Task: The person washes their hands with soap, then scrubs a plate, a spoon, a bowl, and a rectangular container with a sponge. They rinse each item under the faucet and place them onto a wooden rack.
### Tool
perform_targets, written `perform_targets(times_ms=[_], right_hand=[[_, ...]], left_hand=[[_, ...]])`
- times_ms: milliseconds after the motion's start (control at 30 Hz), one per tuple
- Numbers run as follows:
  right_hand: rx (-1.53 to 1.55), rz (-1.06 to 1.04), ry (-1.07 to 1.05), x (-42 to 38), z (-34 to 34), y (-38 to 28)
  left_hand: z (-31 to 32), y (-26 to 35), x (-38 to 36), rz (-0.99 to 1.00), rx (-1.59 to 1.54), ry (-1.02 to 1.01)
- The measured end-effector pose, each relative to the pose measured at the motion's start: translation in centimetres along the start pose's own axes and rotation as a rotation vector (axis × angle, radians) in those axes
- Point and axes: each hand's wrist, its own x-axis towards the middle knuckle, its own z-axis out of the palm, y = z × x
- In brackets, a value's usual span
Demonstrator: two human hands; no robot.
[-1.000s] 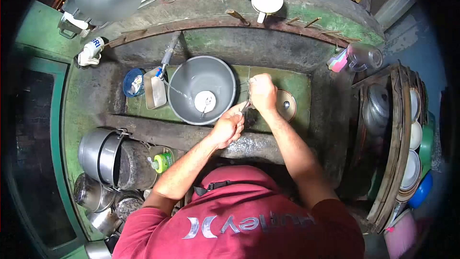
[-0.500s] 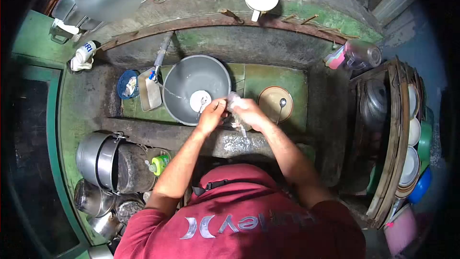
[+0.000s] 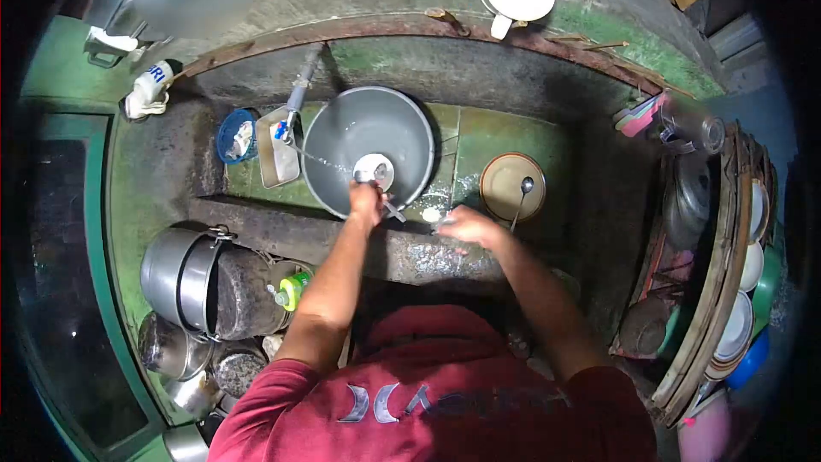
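My left hand (image 3: 366, 203) is closed at the near rim of a grey basin (image 3: 410, 111). From its fingers sticks the pale handle of a spoon (image 3: 394, 211), slanting down to the right; its head is hard to make out. Just beyond the fingers, a small white bowl (image 3: 374, 162) with shiny cutlery in it sits inside the basin. My right hand (image 3: 473, 228), somewhat blurred, is over the sink's front ledge with fingers apart, beside a white soapy lump (image 3: 433, 215). To its right lies a beige plate (image 3: 505, 180) with a spoon (image 3: 525, 188) on it.
Water runs from a tap (image 3: 289, 124) into the basin. Left of it stand a metal tray (image 3: 278, 158) and a blue basket (image 3: 231, 133). Pots (image 3: 175, 278) and a green soap bottle (image 3: 293, 291) are at the near left. A wooden dish rack (image 3: 718, 282) stands on the right.
My hands have separated: the left moved to the basin with the spoon, the right moved right and down. The soapy lump now lies on the sink floor. The view has shifted slightly.
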Motion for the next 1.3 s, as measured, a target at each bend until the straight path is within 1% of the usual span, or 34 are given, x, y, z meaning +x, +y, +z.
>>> perform_targets(times_ms=[67,133,200,233,267,300,333,400,433,467,533,567,600,633,667,733,800,833,867,900,933,1000,1033,1067,1100,1133,1200,1233,1267,1300], right_hand=[[0.194,0.169,0.197,1.8,-3.6,4.9],[0.026,0.221,0.385,3.3,-7.5,10.6],[-0.62,0.251,0.495,5.4,-10.9,17.5],[-0.608,0.262,0.496,6.3,-11.5,20.8],[-0.752,0.352,0.615,7.3,-12.0,23.7],[-0.895,0.44,0.735,8.1,-12.0,25.0],[-0.885,0.442,0.733,7.6,-11.7,23.6],[-0.678,0.478,0.711,6.2,-11.4,20.7],[-0.834,0.467,0.627,7.3,-11.9,21.7],[-0.827,0.465,0.631,7.8,-12.2,22.7],[-0.83,0.391,0.611,8.0,-12.2,22.2],[-0.831,0.386,0.622,8.1,-12.1,21.5],[-0.742,0.32,0.727,8.1,-11.6,20.4],[-0.655,0.251,0.827,7.6,-10.8,18.3],[-0.664,0.243,0.836,6.8,-9.9,16.2],[-0.361,-0.002,0.721,2.9,-6.8,8.6],[-0.175,-0.288,0.585,1.7,-4.3,5.7],[-0.191,-0.298,0.589,0.2,-2.6,2.3],[-0.208,-0.326,0.541,-1.8,-0.6,-2.3],[-0.225,-0.348,0.496,-3.0,1.2,-5.0],[-0.28,-0.432,0.562,-2.7,2.5,-5.3],[-0.467,-0.646,0.693,-3.2,3.9,-6.8],[-0.483,-0.65,0.7,-4.1,4.4,-7.4],[-0.378,-0.539,0.734,-4.9,4.9,-8.0],[-0.272,-0.429,0.761,-5.6,5.1,-8.6],[-0.284,-0.438,0.755,-6.2,5.2,-9.3],[0.093,-0.514,0.957,-7.6,5.4,-10.4],[0.212,-0.687,1.048,-7.8,5.6,-11.4],[0.21,-0.697,1.044,-7.4,5.2,-11.8],[0.426,-0.892,0.959,-6.9,4.6,-12.1]], left_hand=[[-2.0,0.0,2.9,-0.134,0.054,-0.05],[-3.3,0.9,4.0,-0.21,0.235,-0.131],[-3.5,1.3,3.7,-0.227,0.301,-0.135],[-6.0,0.0,6.7,-0.244,0.328,-0.236],[-6.2,0.4,6.6,-0.299,0.318,-0.259],[-6.3,0.0,6.6,-0.25,0.251,-0.212],[-6.8,-0.7,7.0,-0.201,0.185,-0.165],[-7.9,-1.8,8.1,-0.185,0.089,-0.118],[-6.7,-0.7,5.4,-0.147,0.085,-0.092],[-6.3,-0.5,4.2,-0.09,0.17,-0.079],[-5.8,0.2,2.9,0.064,0.639,-0.016],[-6.1,-1.0,3.2,0.249,0.494,-0.082],[-6.1,-1.1,2.7,0.59,0.851,-0.02],[-5.3,-1.6,2.2,0.618,0.773,-0.075],[-4.4,-2.4,1.6,0.646,0.692,-0.128],[-1.2,-2.1,-1.0,0.565,0.787,-0.247],[2.8,-0.1,-5.1,0.058,0.568,-0.511],[4.4,0.9,-7.2,0.004,0.566,-0.598],[5.6,1.6,-8.6,-0.051,0.567,-0.69],[6.2,1.8,-8.8,-0.022,0.549,-0.813],[6.6,1.9,-8.8,0.007,0.53,-0.936],[7.0,2.4,-9.1,0.035,0.539,-0.959],[6.9,2.9,-9.4,0.024,0.426,-0.908],[6.8,3.5,-9.6,0.013,0.312,-0.854],[6.4,4.2,-9.8,0.026,0.302,-0.857],[5.6,5.0,-10.0,0.026,0.354,-0.851],[4.5,6.1,-11.1,0.02,0.469,-0.834],[4.5,6.1,-12.3,0.041,0.5,-0.791],[4.2,6.4,-13.2,0.068,0.549,-0.846],[4.1,6.5,-14.7,0.036,0.48,-0.854]])
